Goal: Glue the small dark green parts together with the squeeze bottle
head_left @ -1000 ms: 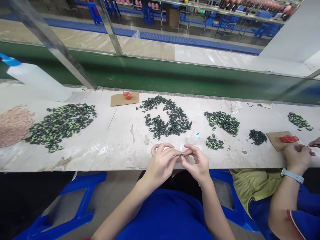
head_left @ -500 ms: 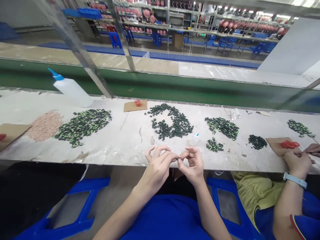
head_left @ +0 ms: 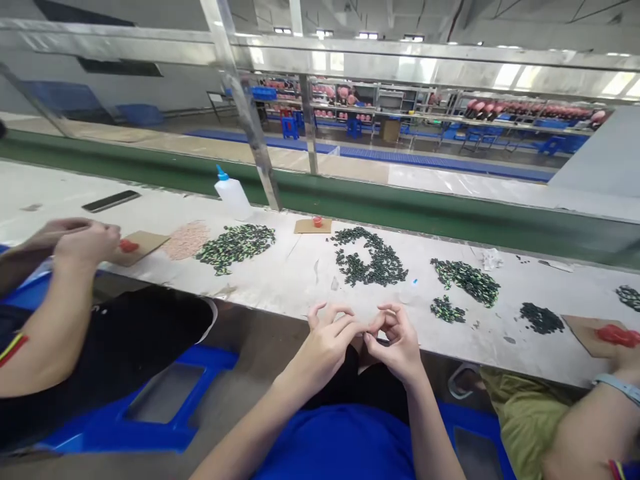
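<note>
My left hand [head_left: 327, 337] and my right hand [head_left: 395, 343] meet at the front edge of the table, their thumbs and forefingers pinched close together. Whatever is between the fingertips is too small and hidden to make out. Beyond them lies a loose ring of small dark green pieces [head_left: 373, 267]. A small blue tip [head_left: 415, 281] shows just past my right hand. Farther right are a pile of dark pieces with light green marks [head_left: 467, 280] and a smaller cluster of the same [head_left: 447, 309].
Left on the table are a green-and-black pile [head_left: 235, 247], pinkish pieces [head_left: 186, 241] and a white bottle with a blue nozzle [head_left: 233, 195]. A red cap-like item [head_left: 317, 221] sits on cardboard [head_left: 304, 227]. Co-workers' hands [head_left: 85, 240] work at both sides. A metal post [head_left: 250, 127] rises behind.
The view has swung left and up, bringing the left co-worker's hands and a dark flat object into sight. My hands stay pinched together; the small dark piece seen between them earlier is no longer distinct.
</note>
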Motion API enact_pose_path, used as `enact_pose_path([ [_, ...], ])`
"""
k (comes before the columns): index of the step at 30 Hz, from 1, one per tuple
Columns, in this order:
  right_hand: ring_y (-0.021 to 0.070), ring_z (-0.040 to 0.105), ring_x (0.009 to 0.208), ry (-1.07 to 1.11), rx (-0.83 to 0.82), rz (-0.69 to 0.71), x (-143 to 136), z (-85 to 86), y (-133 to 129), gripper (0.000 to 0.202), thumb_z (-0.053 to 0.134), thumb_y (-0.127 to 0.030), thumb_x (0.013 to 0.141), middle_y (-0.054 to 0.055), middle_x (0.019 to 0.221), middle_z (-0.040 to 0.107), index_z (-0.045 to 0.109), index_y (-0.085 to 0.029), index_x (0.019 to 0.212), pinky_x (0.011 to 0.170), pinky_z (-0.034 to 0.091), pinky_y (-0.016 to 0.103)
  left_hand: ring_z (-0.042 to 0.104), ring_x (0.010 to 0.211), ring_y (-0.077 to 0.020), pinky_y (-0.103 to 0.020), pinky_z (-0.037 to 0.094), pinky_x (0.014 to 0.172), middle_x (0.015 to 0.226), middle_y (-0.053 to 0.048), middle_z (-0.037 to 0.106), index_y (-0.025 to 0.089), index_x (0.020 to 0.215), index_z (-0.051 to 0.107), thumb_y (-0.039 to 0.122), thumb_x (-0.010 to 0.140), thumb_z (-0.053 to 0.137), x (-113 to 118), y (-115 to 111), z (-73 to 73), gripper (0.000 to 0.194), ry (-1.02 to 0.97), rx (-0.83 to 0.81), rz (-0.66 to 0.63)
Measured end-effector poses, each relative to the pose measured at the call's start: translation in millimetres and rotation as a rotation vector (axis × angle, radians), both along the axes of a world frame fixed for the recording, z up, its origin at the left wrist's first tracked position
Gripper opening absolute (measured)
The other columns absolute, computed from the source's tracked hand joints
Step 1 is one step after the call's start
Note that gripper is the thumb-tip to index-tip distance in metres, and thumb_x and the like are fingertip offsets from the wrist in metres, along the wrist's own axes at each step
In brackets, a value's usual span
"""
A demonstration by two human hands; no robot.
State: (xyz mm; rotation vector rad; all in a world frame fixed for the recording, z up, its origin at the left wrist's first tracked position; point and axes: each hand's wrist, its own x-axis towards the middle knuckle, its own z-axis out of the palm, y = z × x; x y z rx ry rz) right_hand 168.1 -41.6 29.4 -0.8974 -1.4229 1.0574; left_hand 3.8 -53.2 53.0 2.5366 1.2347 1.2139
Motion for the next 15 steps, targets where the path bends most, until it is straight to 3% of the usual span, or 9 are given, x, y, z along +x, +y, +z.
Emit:
enact_pose_path([
  [5,0.0124,0.059,0.057,-0.019,0.021,-0.062,5,3.2,-9,0.035,0.071,-0.025,0.073,-0.005,0.063,0.059,0.052,-0.024,0.102,0.055,0.053,0.024,0.059,0.098,-0.0169,-0.036,0.031,0.098,0.085,0.002,0.073,0.024,0.097,0.063,0.01,0.091,0.046,0,-6,-1.0,0.023,-0.027,-0.019,-0.101],
  [8,0.0152,0.063,0.06,-0.153,-0.03,-0.121,24,2.1,-9,0.027,0.073,-0.031,0.07,0.001,0.066,0.064,0.061,-0.021,0.092,0.059,0.056,0.027,0.056,0.11,-0.02,-0.035,0.039,0.097,0.102,-0.003,0.071,0.024,0.11,0.059,0.027,0.09,0.054,-15,12,-8.8,0.021,-0.025,-0.129,-0.099],
  [11,0.0186,0.064,0.061,-0.162,-0.044,-0.488,57,-3.7,-2,0.033,0.076,-0.042,0.062,0.005,0.067,0.067,0.066,-0.016,0.079,0.056,0.055,0.028,0.053,0.117,-0.0261,-0.044,0.04,0.101,0.122,-0.01,0.062,0.022,0.122,0.053,0.044,0.086,0.056,-65,55,-20.9,0.042,-0.089,-0.178,0.212],
  [13,0.0211,0.065,0.066,-0.189,-0.098,-0.826,82,-9.4,8,0.035,0.075,-0.045,0.061,0.007,0.074,0.069,0.067,-0.016,0.079,0.059,0.056,0.031,0.051,0.118,-0.0317,-0.05,0.036,0.103,0.123,-0.014,0.059,0.02,0.119,0.054,0.054,0.078,0.061,-115,92,-29.5,0.054,-0.154,-0.201,0.552],
  [15,0.0242,0.065,0.069,-0.223,-0.166,-1.092,104,-15.1,23,0.033,0.074,-0.043,0.06,0.007,0.073,0.068,0.068,-0.016,0.078,0.065,0.057,0.035,0.04,0.126,-0.0411,-0.059,0.03,0.104,0.136,-0.021,0.046,0.017,0.123,0.052,0.062,0.066,0.067,-166,126,-37.7,0.074,-0.148,-0.257,0.868],
])
